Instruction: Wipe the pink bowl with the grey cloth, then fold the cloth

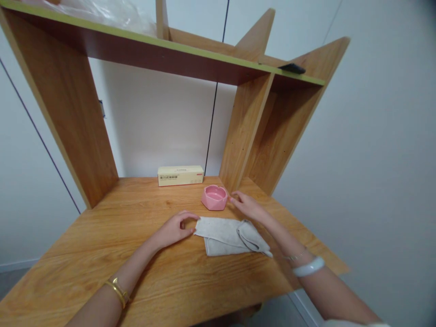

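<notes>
A folded light-grey cloth (223,231) lies on the wooden desk, its right end bunched into a loose fold. At its left end is my left hand (177,228), thumb and fingers apart, with the fingertips at the cloth's edge. Just behind the cloth sits a pink faceted bowl, like an ashtray (214,198), upright. My right hand (247,205) is beside the bowl's right side, fingers apart and extended toward it; I cannot tell whether the fingertips touch it. Neither hand has anything gripped.
A cream-coloured long box (180,176) with printed characters stands at the back of the desk (102,254). Above spans a wooden shelf (136,41) with clear plastic wrapping (109,16) and a dark flat object (292,68) on it. Upright panels rise at left and right.
</notes>
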Available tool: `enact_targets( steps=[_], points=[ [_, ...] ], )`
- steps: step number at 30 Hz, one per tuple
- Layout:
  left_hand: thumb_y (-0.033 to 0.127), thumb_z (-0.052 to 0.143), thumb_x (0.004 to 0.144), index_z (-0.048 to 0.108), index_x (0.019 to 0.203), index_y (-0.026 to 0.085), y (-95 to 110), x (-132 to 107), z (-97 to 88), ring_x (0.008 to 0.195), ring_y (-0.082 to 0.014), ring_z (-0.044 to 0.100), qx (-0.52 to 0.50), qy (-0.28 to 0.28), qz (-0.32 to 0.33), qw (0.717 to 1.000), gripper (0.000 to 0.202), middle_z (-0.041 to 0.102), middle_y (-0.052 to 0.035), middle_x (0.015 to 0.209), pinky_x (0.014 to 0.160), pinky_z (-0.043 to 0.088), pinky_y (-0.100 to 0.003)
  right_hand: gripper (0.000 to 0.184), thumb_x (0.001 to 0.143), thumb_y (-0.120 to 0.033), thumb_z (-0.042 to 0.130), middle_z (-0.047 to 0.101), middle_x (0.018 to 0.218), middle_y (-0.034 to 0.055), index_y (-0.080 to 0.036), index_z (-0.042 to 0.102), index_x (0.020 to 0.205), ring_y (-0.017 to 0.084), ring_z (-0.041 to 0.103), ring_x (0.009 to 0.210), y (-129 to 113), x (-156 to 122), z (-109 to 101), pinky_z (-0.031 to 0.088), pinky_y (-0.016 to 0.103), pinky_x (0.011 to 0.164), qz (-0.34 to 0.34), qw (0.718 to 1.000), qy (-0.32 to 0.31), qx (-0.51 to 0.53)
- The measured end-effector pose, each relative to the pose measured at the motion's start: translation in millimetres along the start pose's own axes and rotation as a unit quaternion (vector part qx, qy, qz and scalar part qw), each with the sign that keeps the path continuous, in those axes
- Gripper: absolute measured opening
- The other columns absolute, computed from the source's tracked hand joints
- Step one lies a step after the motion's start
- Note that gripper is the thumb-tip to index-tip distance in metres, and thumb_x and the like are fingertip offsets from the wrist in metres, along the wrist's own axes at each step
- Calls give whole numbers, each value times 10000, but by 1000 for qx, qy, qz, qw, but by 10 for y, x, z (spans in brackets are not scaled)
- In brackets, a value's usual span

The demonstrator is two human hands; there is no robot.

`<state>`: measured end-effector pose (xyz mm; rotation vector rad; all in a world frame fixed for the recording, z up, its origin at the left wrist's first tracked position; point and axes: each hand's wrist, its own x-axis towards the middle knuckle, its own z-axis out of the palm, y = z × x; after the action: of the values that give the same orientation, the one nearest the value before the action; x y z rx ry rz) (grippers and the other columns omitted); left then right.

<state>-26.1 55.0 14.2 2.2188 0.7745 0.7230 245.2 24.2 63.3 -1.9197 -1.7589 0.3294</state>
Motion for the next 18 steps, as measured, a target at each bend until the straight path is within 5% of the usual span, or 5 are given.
enact_targets(
  steps=[3, 6, 11, 15, 18],
  points=[
    [239, 598, 702, 590, 1033, 211, 41, -16, 28, 964, -185, 505, 69, -38, 57, 995, 332, 593, -47, 1062, 859, 380, -322, 354, 783, -422, 503, 603, 865, 80, -159, 588, 1005, 192, 552, 822, 120, -522, -113, 418, 304, 737, -112, 993, 4, -38],
    [213, 567, 722, 580, 1059, 226, 54, 5, 72, 995, -192, 485, 115, -58, 82, 988, 337, 589, -42, 1087, 901, 347, -348, 412, 677, -391, 622, 581, 972, 80, -194, 570, 1036, 227, 506, 933, 172, -957, -93, 382, 335, 807, -135, 986, 20, -99],
    [297, 506, 783, 654, 892, 221, 20, 86, 98, 875, -184, 538, 96, -32, 87, 991, 199, 655, -41, 944, 854, 357, -344, 132, 673, -149, 487, 584, 704, 23, -183, 564, 775, 160, 520, 685, 384, -1028, -25, 386, 259, 644, -3, 996, 80, -25],
    [379, 529, 765, 678, 798, 220, 61, 119, 76, 809, -196, 553, 45, 5, 54, 998, 220, 680, -38, 839, 833, 363, -345, 213, 644, -134, 464, 468, 523, -37, -155, 542, 841, 130, 449, 492, 724, -811, -122, 332, 227, 479, 142, 976, 144, 78],
    [378, 563, 732, 687, 755, 212, 122, 136, 81, 807, -214, 546, 29, 43, 34, 998, 209, 683, -46, 803, 809, 371, -346, 311, 643, -116, 440, 520, 620, 3, -133, 548, 934, 151, 497, 586, 893, -739, -189, 379, 245, 562, 160, 966, 199, 30]
  ],
)
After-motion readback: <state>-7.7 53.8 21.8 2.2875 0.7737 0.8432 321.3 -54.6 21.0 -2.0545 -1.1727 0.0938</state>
